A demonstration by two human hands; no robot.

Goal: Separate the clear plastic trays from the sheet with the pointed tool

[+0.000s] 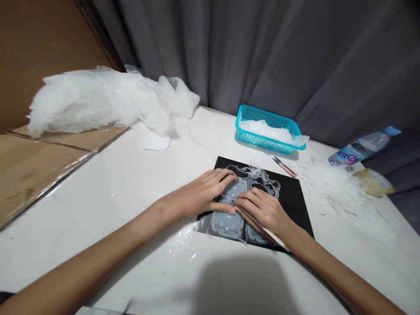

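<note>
A black mat (295, 205) lies on the white table (138, 192). On it rests a clear plastic film sheet (229, 221) cut into rounded outline shapes. My left hand (205, 192) lies flat on the sheet with fingers stretched out, pressing it down. My right hand (262, 209) lies beside it, fingers curled, holding a thin white blade-like tool (262, 229) that runs back under the palm. The fingertips of both hands meet near the sheet's middle.
A turquoise basket (262, 141) with clear film pieces stands behind the mat. Small pink-handled snips (284, 166) lie beside it. A water bottle (362, 151) and a tape roll (374, 181) sit at right. A heap of plastic film (108, 103) covers the cardboard box (36, 162) at left.
</note>
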